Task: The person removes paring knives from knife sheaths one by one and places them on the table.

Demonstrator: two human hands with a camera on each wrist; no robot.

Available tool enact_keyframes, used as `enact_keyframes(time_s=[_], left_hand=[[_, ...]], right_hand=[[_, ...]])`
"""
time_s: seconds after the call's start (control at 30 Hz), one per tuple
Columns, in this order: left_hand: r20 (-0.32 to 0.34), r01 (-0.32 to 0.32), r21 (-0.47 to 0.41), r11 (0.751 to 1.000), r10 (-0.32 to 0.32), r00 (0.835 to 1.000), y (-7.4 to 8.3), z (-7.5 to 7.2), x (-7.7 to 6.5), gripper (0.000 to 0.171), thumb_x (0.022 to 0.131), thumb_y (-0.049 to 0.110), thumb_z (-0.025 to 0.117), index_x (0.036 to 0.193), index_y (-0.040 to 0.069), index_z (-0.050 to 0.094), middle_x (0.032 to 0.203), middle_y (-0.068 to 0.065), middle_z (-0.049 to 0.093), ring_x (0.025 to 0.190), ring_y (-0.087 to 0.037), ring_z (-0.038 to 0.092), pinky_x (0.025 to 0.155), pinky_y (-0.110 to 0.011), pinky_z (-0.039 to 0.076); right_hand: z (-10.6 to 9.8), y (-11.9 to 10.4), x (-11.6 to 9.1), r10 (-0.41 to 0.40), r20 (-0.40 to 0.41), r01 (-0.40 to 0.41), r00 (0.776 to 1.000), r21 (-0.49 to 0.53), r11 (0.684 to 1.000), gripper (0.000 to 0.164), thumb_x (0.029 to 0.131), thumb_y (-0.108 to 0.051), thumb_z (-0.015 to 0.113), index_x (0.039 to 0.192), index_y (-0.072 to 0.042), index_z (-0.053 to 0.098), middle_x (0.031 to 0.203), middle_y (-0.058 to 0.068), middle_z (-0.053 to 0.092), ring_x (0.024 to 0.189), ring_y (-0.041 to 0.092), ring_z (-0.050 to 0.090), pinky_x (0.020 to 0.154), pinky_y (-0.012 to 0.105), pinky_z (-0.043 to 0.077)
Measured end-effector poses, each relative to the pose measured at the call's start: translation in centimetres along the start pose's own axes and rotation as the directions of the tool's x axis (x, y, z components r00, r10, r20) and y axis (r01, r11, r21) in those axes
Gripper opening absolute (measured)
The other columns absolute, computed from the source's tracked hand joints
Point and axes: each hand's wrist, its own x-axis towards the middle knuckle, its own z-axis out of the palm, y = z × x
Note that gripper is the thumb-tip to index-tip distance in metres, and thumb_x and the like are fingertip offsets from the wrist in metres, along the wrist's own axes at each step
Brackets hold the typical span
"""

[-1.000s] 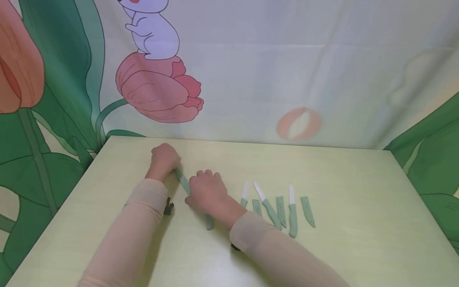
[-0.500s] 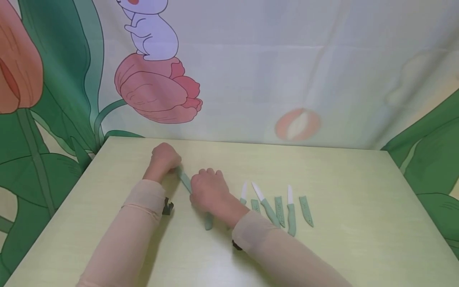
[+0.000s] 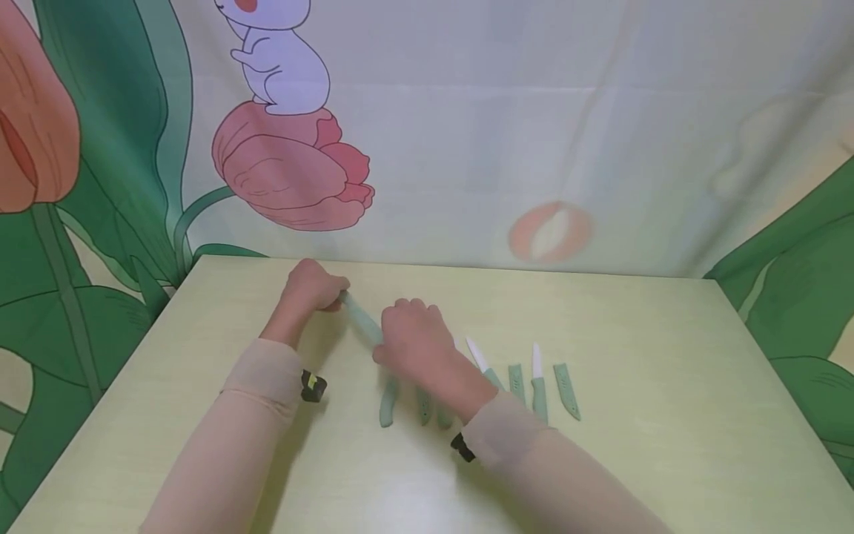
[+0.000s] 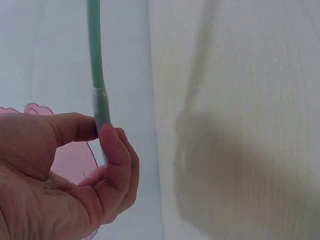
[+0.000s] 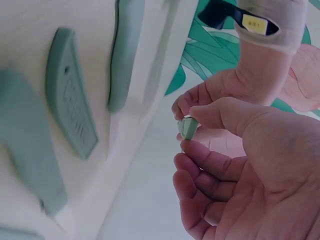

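Both hands hold one slim, pale green sheathed knife (image 3: pixel 362 319) slanting above the table. My left hand (image 3: pixel 312 288) pinches its far end between thumb and fingers; in the left wrist view, a seam crosses the green knife (image 4: pixel 96 55) just above the fingertips. My right hand (image 3: pixel 419 345) grips the near end, where the right wrist view shows a small green tip (image 5: pixel 188 128) between thumb and forefinger. Below the right hand lie a green knife handle (image 3: pixel 387 404), a green sheath (image 3: pixel 424 408) and another handle (image 3: pixel 445 415). The right hand hides their upper parts.
Right of the hands lie white-bladed knives with green handles (image 3: pixel 539 389) and loose green sheaths (image 3: pixel 567 391), spaced in a row on the pale wooden table (image 3: pixel 667 356). A printed curtain (image 3: pixel 454 148) hangs behind the table's far edge.
Both hands have shifted up and to the right with the sheathed knife, the right hand farther. The lower ends of a sheath and a handle have come into view below the right hand.
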Motion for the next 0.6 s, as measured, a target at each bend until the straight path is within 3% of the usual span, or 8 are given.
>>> enact_keyframes(time_s=[0.13,0.27,0.43,0.6], left_hand=[[0.005,-0.021,-0.110,0.994,0.021,1.000,0.5,0.3,-0.5,0.037,0.104,0.020,0.066,0.124,-0.010,0.061,0.095,-0.013,0.069,0.066,-0.012,0.069,0.079,-0.029,0.055],[0.014,-0.043,-0.233,0.971,0.047,0.999,0.8,0.7,-1.0,0.043,0.104,0.019,0.066,0.133,-0.010,0.054,0.117,-0.018,0.063,0.069,-0.009,0.069,0.076,-0.023,0.057],[0.031,-0.045,-0.378,0.925,0.061,0.998,1.2,1.5,-1.8,0.052,0.105,0.018,0.066,0.145,-0.007,0.042,0.132,-0.022,0.056,0.072,-0.009,0.069,0.077,-0.022,0.060],[0.037,-0.040,-0.508,0.860,0.068,0.997,1.6,2.3,-2.6,0.054,0.106,0.015,0.065,0.147,-0.006,0.037,0.133,-0.023,0.054,0.074,-0.011,0.071,0.080,-0.025,0.061]], right_hand=[[-0.7,1.2,-0.6,0.014,-0.003,-0.014,1.000,0.049,0.999,0.022,0.093,-0.027,0.074,0.079,-0.012,0.065,0.081,0.002,0.058,0.075,0.021,0.055,0.075,0.039,0.049],[-1.1,2.6,-1.4,0.033,-0.014,-0.031,0.999,0.122,0.992,0.015,0.094,-0.022,0.075,0.088,-0.009,0.070,0.082,0.003,0.060,0.072,0.019,0.056,0.067,0.035,0.049],[-1.5,4.2,-2.5,0.057,-0.022,-0.051,0.998,0.205,0.977,0.019,0.096,-0.019,0.074,0.107,-0.004,0.073,0.098,0.005,0.067,0.084,0.021,0.062,0.074,0.036,0.054],[-1.7,5.5,-3.3,0.074,-0.028,-0.064,0.997,0.279,0.958,0.021,0.095,-0.015,0.073,0.112,-0.001,0.072,0.107,0.008,0.067,0.088,0.022,0.061,0.077,0.036,0.054]])
